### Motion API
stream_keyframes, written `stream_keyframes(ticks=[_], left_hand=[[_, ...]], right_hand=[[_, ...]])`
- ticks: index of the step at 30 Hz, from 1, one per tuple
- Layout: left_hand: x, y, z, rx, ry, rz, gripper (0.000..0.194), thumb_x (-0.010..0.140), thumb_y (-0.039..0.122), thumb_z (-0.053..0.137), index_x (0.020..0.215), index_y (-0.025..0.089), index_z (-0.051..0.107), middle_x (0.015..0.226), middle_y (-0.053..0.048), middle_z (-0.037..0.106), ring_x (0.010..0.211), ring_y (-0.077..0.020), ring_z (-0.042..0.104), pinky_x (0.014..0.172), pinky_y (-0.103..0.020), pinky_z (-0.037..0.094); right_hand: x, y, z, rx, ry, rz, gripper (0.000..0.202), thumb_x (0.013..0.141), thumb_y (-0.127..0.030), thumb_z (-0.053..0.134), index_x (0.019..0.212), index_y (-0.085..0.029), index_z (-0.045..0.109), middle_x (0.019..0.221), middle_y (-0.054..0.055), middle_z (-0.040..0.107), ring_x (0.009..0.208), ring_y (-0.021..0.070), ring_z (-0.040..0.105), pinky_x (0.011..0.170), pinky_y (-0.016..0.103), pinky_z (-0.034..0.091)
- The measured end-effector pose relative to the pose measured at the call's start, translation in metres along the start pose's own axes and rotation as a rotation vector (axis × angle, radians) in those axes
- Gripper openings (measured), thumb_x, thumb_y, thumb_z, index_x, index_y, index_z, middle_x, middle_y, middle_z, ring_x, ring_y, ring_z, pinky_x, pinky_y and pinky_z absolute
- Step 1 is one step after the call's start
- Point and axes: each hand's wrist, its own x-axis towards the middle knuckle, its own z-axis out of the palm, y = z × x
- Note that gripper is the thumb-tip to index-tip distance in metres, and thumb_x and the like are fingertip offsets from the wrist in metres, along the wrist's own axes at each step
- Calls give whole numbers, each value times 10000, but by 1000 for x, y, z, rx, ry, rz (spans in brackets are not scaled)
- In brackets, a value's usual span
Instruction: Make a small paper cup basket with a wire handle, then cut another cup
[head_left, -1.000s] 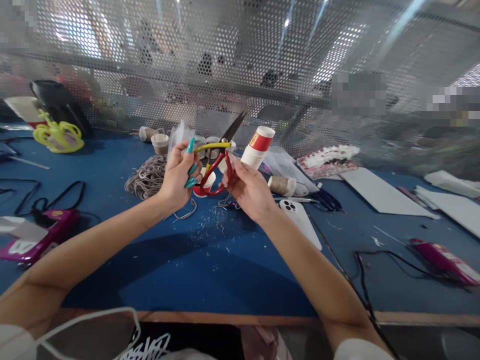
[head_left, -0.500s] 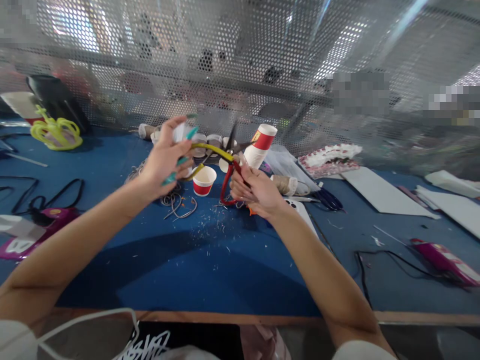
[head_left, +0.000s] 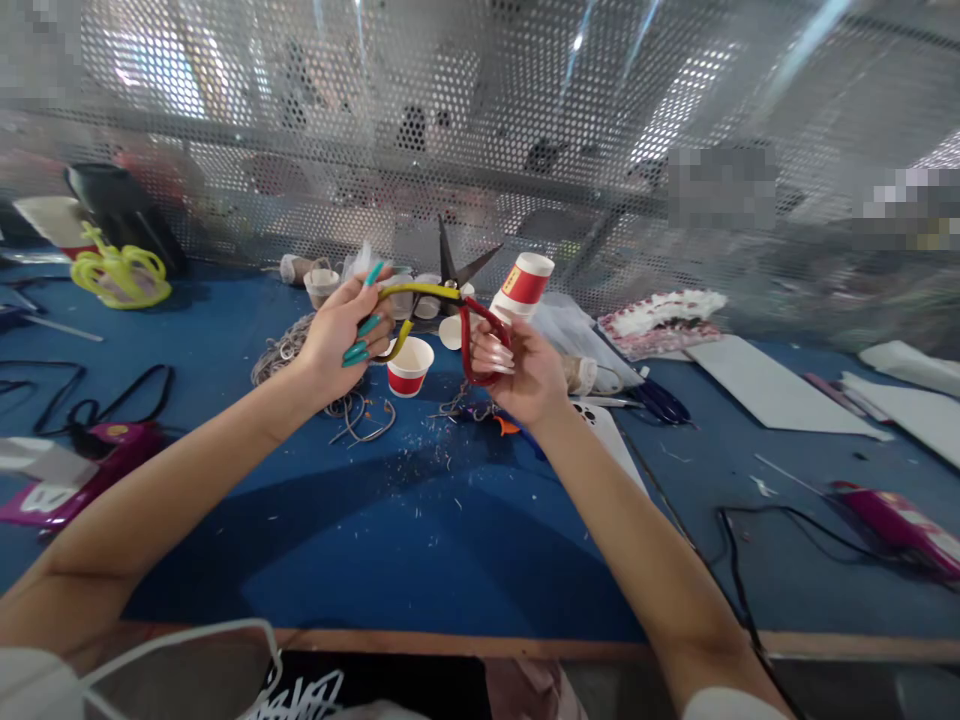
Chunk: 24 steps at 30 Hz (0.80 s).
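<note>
A pair of scissors point(head_left: 456, 292) is held up over the table, its dark blades spread apart and pointing away from me. My left hand point(head_left: 346, 325), with long teal nails, is closed around the yellow handle. Fingers of my right hand point(head_left: 525, 370) wrap through the red handle loop. Below and between the hands stands a small red and white paper cup point(head_left: 409, 368). A tangle of grey cord point(head_left: 283, 350) lies beside my left wrist. Under my right hand are an orange piece point(head_left: 507, 426) and some thin chain or cord, partly hidden.
Stacked paper cups point(head_left: 527, 280) lean behind my right hand. Scraps litter the blue table point(head_left: 360, 560). A yellow-green rack point(head_left: 120, 270) stands at left. Purple glue guns point(head_left: 900, 520) with black cables lie on both sides. White boards point(head_left: 780, 385) are at right; a perforated metal screen point(head_left: 480, 130) closes the back.
The scissors' blades have swung to point more away from me. My right hand has turned and shifted slightly right, showing its nails around the red loop. My left hand keeps the yellow handle.
</note>
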Motion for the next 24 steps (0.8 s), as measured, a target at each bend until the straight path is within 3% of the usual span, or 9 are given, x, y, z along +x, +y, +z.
stream_keyframes(ticks=[3,7,10,13,15,17,20,22,24], left_hand=[[2,-5,-1,-62,1,-24,195,995,164,379,939,160,565,537,73,400,326,-4,280,322,-134,198],[4,-13,-2,-128,2,-124,255,1001,129,318,914,142,558,501,73,392,316,-15,295,312,-130,214],[3,-18,-1,-131,0,-181,268,1000,123,304,881,142,543,486,76,385,304,-16,282,308,-123,223],[0,-25,3,-85,-18,-201,248,993,112,306,881,151,524,492,78,382,310,-20,259,310,-128,203],[-3,-33,7,-22,-8,-193,210,987,118,324,916,160,517,515,77,392,330,-27,272,327,-137,223],[-4,-40,8,88,38,-165,163,978,129,345,962,170,502,557,69,414,377,-43,340,374,-149,297],[3,-46,-3,355,5,10,92,963,177,406,1024,183,475,683,32,481,532,-79,471,534,-205,442],[16,-47,-21,580,-79,307,140,942,289,497,1042,191,480,851,-18,538,730,-120,539,718,-274,494],[34,-49,-44,755,-20,608,359,868,417,614,1118,210,462,1088,-71,520,1011,-198,530,923,-384,462]], right_hand=[[0,5,-7,14,-10,75,206,778,-347,621,919,-198,613,707,-27,487,554,69,370,564,240,430],[2,20,-11,-43,-96,123,513,623,-304,780,1087,-222,578,926,5,618,662,84,512,710,292,524],[4,30,-8,-126,-116,123,559,567,-332,836,1047,-231,568,901,-10,626,590,63,491,605,263,523],[2,35,-3,-222,-130,78,525,562,-429,841,970,-242,567,875,-24,629,496,40,404,456,222,446],[-1,36,2,-257,-130,16,491,593,-520,803,940,-247,588,890,-8,637,563,72,477,494,231,463],[-4,35,7,-289,-131,-40,461,631,-568,760,928,-245,619,938,23,648,766,142,590,648,277,522],[-7,33,13,-316,-140,-55,403,675,-552,726,910,-237,637,979,48,655,959,216,616,822,359,524],[-6,31,14,-311,-92,-51,311,705,-494,714,849,-235,618,908,30,646,898,199,619,824,365,520],[-4,27,13,-305,-9,-63,237,718,-420,712,780,-229,587,832,5,621,809,163,608,810,348,518]])
